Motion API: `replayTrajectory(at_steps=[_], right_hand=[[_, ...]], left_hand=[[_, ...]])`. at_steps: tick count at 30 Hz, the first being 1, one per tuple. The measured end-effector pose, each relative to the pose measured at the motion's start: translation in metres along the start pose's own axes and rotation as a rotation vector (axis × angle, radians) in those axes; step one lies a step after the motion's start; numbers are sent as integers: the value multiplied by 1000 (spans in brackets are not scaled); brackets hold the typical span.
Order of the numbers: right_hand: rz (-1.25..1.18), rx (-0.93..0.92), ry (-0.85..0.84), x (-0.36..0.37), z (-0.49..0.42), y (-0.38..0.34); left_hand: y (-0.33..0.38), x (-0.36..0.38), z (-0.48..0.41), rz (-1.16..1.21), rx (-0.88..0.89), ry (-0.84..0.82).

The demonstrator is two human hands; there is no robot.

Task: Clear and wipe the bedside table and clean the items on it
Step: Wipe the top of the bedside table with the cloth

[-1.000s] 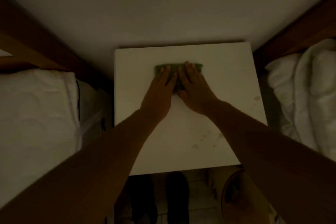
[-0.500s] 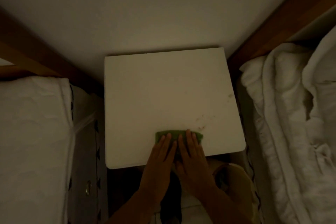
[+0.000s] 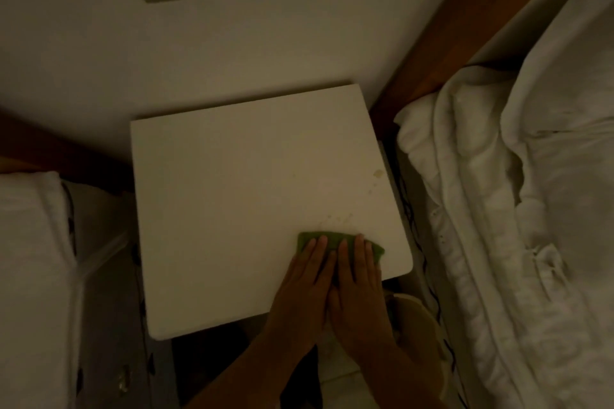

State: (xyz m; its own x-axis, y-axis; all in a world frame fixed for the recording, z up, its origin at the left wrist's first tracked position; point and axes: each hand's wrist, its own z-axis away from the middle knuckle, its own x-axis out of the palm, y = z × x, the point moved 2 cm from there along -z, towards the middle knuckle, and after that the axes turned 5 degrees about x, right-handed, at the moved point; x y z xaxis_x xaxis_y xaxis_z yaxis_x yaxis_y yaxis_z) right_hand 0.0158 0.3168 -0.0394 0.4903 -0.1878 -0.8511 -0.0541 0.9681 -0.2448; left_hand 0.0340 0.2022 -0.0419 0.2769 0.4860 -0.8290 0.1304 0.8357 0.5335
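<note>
Bedside table [image 3: 232, 209] — we've slid the green cloth [image 3: 332, 239] toward its near right corner, left hand [image 3: 302, 285] and right hand [image 3: 358, 289] pressing it with flat, straight fingers; stains [image 3: 339, 217] just beyond await wiping.

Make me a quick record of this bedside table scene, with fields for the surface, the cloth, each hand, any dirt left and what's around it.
Surface: white bedside table, against the wall
Cloth: green cloth, flat on the top near the front right corner
Left hand: left hand, fingers straight, pressing the cloth
Right hand: right hand, fingers straight, pressing the cloth, touching the left hand
Dirt: brownish stain near the right edge; small specks just beyond the cloth
Around: white bedding to the right, mattress to the left
</note>
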Motion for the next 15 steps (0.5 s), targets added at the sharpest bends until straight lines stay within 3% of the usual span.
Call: replayTrajectory(at_steps=[8, 15], right_hand=[[-84, -71, 99, -51, -101, 19], [22, -109, 105, -90, -195, 11]], left_hand=[[-8, -21, -108, -13, 8, 40], [-36, -52, -195, -71, -9, 97]])
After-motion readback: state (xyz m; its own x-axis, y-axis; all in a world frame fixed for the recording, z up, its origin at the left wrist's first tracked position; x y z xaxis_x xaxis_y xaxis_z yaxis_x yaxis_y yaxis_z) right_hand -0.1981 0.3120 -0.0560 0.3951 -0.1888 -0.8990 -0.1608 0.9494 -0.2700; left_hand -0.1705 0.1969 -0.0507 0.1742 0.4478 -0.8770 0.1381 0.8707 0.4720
